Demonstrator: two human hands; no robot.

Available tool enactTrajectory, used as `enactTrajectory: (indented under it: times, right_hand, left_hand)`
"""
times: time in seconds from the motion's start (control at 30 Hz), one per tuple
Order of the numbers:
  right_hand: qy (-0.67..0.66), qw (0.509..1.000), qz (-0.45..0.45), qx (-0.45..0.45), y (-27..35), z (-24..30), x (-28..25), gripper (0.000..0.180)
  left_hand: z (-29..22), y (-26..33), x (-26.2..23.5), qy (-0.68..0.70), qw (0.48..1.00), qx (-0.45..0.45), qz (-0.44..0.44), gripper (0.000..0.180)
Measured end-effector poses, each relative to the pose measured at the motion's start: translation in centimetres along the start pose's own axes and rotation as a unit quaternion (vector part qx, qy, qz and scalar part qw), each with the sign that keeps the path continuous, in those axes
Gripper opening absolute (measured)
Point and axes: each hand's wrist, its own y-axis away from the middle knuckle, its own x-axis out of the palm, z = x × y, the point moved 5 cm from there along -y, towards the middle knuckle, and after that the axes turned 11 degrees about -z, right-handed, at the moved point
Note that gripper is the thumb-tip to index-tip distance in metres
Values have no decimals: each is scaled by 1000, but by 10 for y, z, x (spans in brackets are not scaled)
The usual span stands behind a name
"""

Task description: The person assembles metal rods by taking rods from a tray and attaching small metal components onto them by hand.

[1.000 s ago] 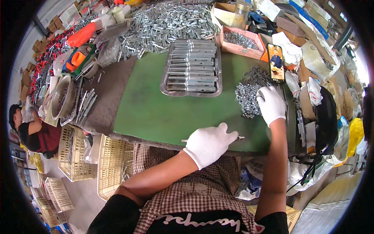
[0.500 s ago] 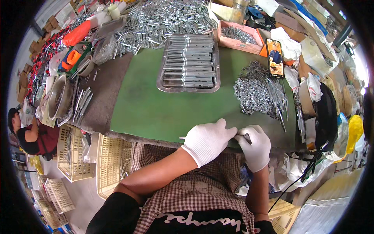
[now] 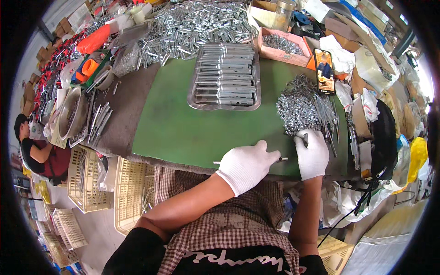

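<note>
The left hand [image 3: 246, 166], in a white knit glove, is closed around a slim metal rod [image 3: 283, 159], its fingers wrapped so that only the two ends show, one past each side of the fist. The rod's long axis runs nearly left to right, roughly along the near edge of the green mat [image 3: 192, 135]. Its right end points toward the right hand [image 3: 313, 155], which sits just beyond that end and a little farther from the body, apart from it. The right hand's thumb and forefinger are together on a small grey piece [image 3: 305, 137]; its exact shape is too small to tell. That hand is also the nearer one to the pile of small metal parts [image 3: 297, 114], which lies directly ahead of its fingertips, with a bundle of thin rods [image 3: 327, 118] along the pile's right side. The rod in the left fist thus lies left of the right-hand pinch and nearer the body. Farther out, ahead of both hands, a metal tray [image 3: 224, 108] bears a column of tubes [image 3: 225, 83] lying crosswise. Beyond it spreads a heap of loose metal pieces [image 3: 197, 30], with a pink box [image 3: 285, 57] and a phone [image 3: 325, 75] to the right.
</note>
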Motion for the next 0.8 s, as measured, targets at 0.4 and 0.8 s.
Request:
enactTrajectory:
  times: [0.4, 0.8]
  right_hand:
    - [-166, 984, 58, -6, 32, 20, -21, 10]
    - [-75, 991, 76, -75, 35, 31, -14, 14]
  left_hand:
    - [4, -3, 0, 22, 1000, -6, 21, 12]
    - [-1, -1, -4, 3, 1000, 3, 17, 17]
